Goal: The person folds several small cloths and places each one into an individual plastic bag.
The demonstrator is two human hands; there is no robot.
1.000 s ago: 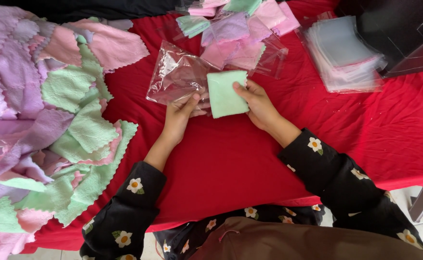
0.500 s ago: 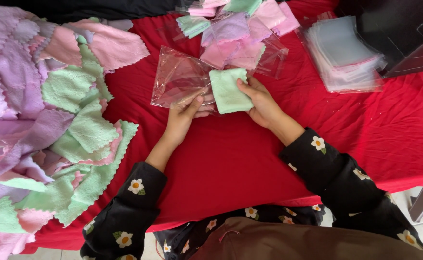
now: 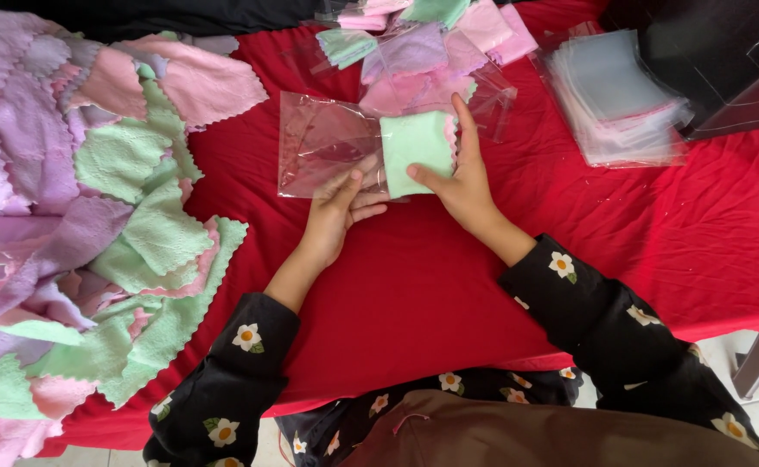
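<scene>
While the left hand (image 3: 338, 214) pinches the near edge of the clear bag (image 3: 328, 143), fingers closed on the film at its mouth, the right hand (image 3: 462, 177) grips the folded green cloth (image 3: 416, 149), thumb on its near edge and index finger stretched along its far side. Cloth sits at the bag's right-hand opening, both lying flat on the red table (image 3: 414, 285); whether its leading edge is inside yet cannot be told. Judgement: insertion goes best with the mouth held taut and lifted, cloth kept squarely folded and level, pushed leftward in one slide. Risk: a corner catching on the film and unfolding. Loose cloths (image 3: 111, 216) heaped at left; empty bags (image 3: 613, 95) stacked at right.
</scene>
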